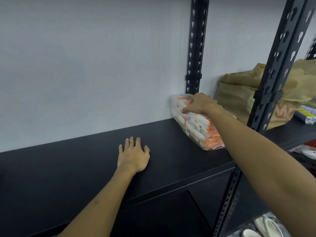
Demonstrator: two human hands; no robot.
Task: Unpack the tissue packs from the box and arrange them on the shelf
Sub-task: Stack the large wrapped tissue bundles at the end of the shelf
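While gripped: one tissue pack, shelved.

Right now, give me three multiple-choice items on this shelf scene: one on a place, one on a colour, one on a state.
1. Where does the tissue pack lie?
A. right end of the shelf, by the wall
B. left end
C. on the floor

2. What colour is the shelf?
A. white
B. black
C. red

3. What is the left hand doing?
A. gripping a pack
B. resting flat, empty
C. holding a box

Answers: 1 A, it sits beside the upright post; 2 B, the board is dark; 3 B, only the right hand touches the pack.
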